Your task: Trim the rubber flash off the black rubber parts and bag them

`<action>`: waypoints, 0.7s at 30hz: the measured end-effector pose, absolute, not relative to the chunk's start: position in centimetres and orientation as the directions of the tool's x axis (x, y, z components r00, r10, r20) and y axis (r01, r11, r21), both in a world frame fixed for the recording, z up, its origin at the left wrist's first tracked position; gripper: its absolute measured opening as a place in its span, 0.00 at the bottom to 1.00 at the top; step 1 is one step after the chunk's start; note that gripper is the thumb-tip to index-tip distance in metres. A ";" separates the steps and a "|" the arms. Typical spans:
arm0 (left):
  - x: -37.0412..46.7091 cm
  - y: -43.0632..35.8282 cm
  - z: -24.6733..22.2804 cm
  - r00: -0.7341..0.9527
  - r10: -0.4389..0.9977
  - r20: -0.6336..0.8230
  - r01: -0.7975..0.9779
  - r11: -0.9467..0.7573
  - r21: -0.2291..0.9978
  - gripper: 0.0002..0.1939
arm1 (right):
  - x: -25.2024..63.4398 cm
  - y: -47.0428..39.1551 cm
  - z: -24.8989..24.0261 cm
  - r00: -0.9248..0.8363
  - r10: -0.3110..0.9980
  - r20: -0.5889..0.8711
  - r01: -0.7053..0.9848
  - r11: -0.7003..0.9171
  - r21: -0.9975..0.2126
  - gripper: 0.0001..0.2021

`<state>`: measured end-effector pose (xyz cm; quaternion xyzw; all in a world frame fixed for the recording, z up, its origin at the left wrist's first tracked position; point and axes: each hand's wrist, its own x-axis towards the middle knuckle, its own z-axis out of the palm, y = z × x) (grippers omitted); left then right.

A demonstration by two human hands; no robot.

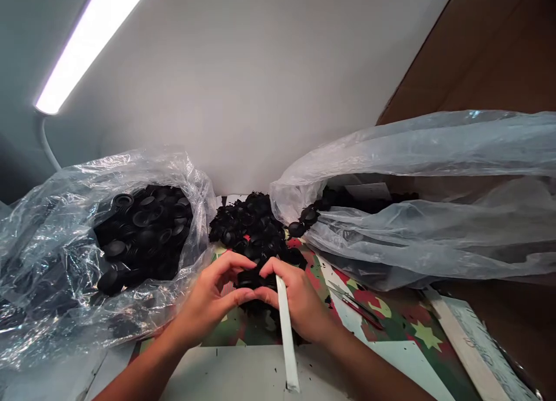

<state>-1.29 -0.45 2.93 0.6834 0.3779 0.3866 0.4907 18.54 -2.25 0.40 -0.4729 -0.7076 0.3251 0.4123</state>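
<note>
My left hand (206, 302) is closed, thumb and fingers curled around a dark round rubber-like part (247, 279) in front of the pile. My right hand (303, 299) meets it from the other side, its thumb tip close to the left thumb. A long flat white strip (286, 337), perhaps a tool's handle, is gripped in the right hand and points down towards me; its upper end is hidden by the fingers. Just beyond both hands lies a heap of black parts (249, 224) with thin ragged bits among them.
At left, a clear plastic bag (56, 250) gapes around many black round caps (147, 227). Another clear bag (391, 233) with black parts at its mouth lies right. Scissors-like red-handled tool (358, 308) rests on the camouflage-patterned cover (417, 325). A lamp (91, 47) shines upper left.
</note>
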 end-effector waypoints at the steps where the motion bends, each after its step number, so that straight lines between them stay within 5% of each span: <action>1: -1.2 -0.4 2.8 0.422 0.900 0.114 0.108 -0.174 0.979 0.18 | 18.5 -2.3 0.3 -0.227 0.919 0.323 0.424 0.392 -0.816 0.10; 6: -1.0 0.0 3.2 0.490 0.871 -0.036 0.139 -0.037 0.990 0.19 | 18.8 -2.5 -0.7 -0.307 0.808 0.503 0.511 0.586 -0.629 0.06; 10: -0.8 0.1 3.7 0.474 0.871 -0.131 0.307 -0.025 0.951 0.15 | 19.0 -2.4 -0.8 -0.350 0.809 0.472 0.568 0.584 -0.580 0.09; 15: -0.5 -0.3 3.7 0.444 0.896 0.002 0.447 -0.223 0.866 0.16 | 19.0 -2.2 0.0 -0.347 0.898 0.271 0.636 0.438 -0.636 0.12; 21: -0.7 -0.8 3.5 0.398 0.909 0.126 0.467 -0.319 0.825 0.17 | 18.8 -2.0 -0.4 -0.448 0.822 0.352 0.675 0.569 -0.470 0.13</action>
